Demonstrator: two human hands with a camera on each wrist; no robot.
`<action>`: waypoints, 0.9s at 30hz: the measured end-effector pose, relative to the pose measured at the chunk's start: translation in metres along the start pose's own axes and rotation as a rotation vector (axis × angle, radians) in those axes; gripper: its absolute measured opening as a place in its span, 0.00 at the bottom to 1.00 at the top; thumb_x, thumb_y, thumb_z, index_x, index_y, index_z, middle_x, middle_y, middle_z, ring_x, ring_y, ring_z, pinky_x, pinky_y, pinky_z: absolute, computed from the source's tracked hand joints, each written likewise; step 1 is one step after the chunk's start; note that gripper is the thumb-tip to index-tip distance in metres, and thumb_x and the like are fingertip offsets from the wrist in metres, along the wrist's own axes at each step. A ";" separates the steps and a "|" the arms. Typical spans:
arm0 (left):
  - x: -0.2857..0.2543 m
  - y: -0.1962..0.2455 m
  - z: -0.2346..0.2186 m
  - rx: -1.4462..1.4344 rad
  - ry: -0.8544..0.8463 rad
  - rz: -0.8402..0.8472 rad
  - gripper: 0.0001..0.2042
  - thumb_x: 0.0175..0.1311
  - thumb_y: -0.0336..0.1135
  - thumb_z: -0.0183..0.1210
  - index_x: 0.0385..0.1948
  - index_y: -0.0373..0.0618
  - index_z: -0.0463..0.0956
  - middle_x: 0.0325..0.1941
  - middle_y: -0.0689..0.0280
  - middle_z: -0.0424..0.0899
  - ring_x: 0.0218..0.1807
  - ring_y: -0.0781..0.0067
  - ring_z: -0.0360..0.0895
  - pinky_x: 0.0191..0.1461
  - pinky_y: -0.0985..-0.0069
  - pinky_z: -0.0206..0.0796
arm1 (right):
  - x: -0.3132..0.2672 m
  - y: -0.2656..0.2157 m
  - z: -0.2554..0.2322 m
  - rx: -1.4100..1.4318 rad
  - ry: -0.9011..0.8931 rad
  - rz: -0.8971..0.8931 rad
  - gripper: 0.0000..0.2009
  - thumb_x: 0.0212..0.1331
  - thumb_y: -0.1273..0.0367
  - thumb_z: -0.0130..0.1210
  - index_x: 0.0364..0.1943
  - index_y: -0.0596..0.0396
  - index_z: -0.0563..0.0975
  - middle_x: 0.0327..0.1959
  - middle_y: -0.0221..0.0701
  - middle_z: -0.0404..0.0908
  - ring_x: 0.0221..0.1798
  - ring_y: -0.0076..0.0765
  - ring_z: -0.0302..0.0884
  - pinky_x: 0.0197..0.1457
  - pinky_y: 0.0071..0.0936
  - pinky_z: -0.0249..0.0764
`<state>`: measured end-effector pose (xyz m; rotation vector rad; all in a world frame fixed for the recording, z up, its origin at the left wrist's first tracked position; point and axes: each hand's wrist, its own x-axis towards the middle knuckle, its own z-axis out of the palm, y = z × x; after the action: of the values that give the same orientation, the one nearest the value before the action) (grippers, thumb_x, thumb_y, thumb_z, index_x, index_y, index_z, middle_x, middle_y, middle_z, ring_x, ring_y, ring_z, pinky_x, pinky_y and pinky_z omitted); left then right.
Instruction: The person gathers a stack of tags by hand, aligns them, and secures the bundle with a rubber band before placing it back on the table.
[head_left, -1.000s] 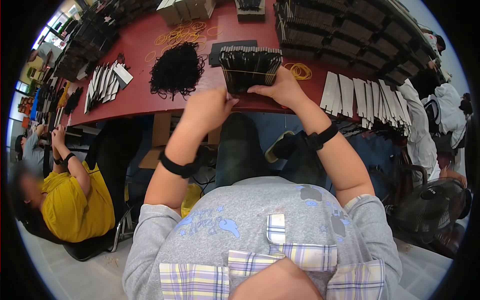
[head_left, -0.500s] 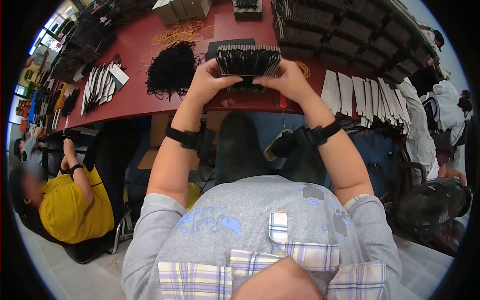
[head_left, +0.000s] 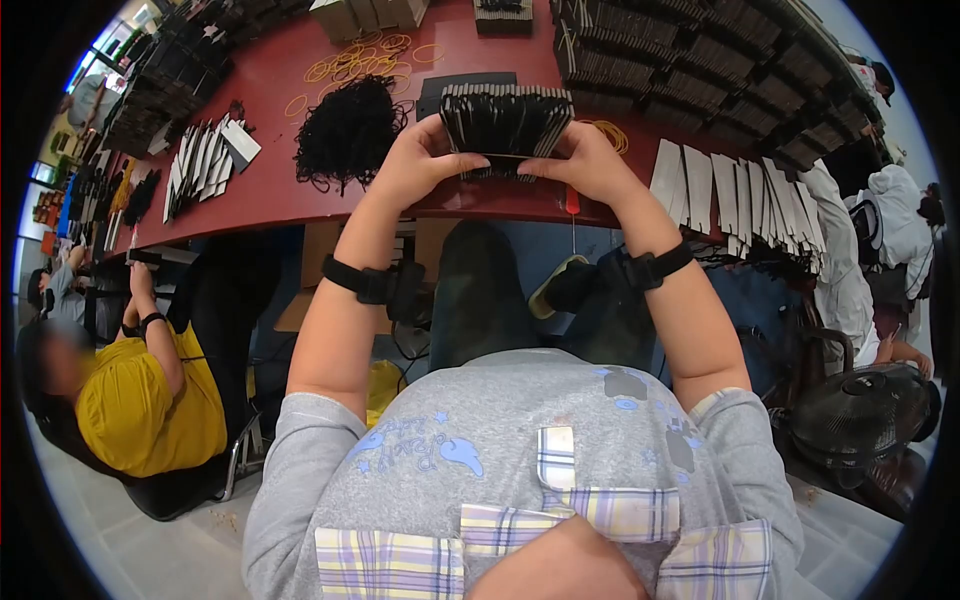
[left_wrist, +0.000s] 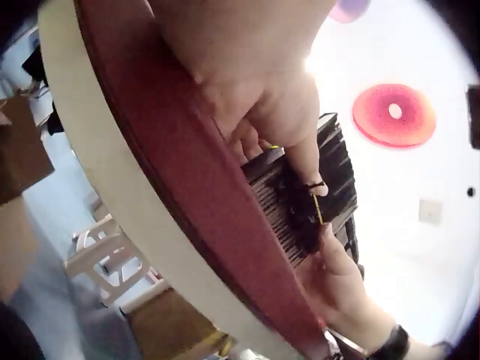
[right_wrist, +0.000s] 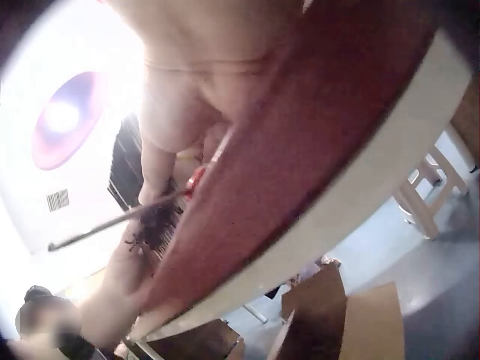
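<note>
Between both hands is a bundle of thin black pieces with pale edges [head_left: 508, 108], stood on edge close to the table's near side. My left hand [head_left: 418, 165] grips its left end with the thumb along the near face. At the other end my right hand [head_left: 593, 162] holds it the same way, the thumb pointing inward. A yellow rubber band [left_wrist: 317, 208] stretches between the two thumb tips in the left wrist view. Black loops [right_wrist: 156, 225] bunch at the bundle's face in the right wrist view. The fingers behind the bundle are mostly hidden.
A heap of black elastic loops [head_left: 348, 135] and scattered yellow bands [head_left: 365, 62] lie left on the red table [head_left: 270, 105]. A red-handled tool with a thin shaft [head_left: 572, 200] juts over the near edge. Grey-white strips [head_left: 690, 185] lie right, stacked black bundles [head_left: 670, 60] behind.
My left hand, earlier low beside the bundle with fingers curled, has risen to grip its left end. The yellow band sits lower on the near face. My right hand stays on the right end.
</note>
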<state>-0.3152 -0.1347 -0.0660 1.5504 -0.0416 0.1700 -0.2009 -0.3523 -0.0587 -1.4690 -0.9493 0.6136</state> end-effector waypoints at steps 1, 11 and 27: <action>0.001 0.000 -0.002 -0.004 -0.010 0.001 0.21 0.51 0.20 0.67 0.49 0.37 0.73 0.47 0.64 0.82 0.49 0.74 0.79 0.54 0.74 0.71 | 0.000 -0.002 0.003 0.051 0.023 -0.027 0.21 0.48 0.78 0.67 0.49 0.59 0.76 0.46 0.28 0.82 0.51 0.24 0.76 0.57 0.28 0.72; -0.004 0.006 0.010 -0.044 -0.003 0.138 0.20 0.52 0.21 0.67 0.49 0.38 0.74 0.47 0.66 0.82 0.49 0.77 0.78 0.54 0.75 0.70 | -0.001 0.000 0.006 0.052 0.007 -0.046 0.23 0.51 0.79 0.65 0.54 0.60 0.73 0.50 0.30 0.79 0.53 0.26 0.75 0.57 0.27 0.72; -0.006 0.003 0.006 0.190 -0.075 0.025 0.26 0.51 0.23 0.68 0.54 0.37 0.70 0.48 0.64 0.82 0.50 0.76 0.77 0.56 0.75 0.69 | -0.002 -0.007 0.009 -0.253 0.098 -0.031 0.32 0.43 0.75 0.71 0.57 0.60 0.69 0.50 0.36 0.79 0.53 0.32 0.77 0.58 0.31 0.73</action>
<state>-0.3214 -0.1416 -0.0642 1.7466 -0.1067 0.1383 -0.2108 -0.3495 -0.0537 -1.6890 -0.9976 0.4050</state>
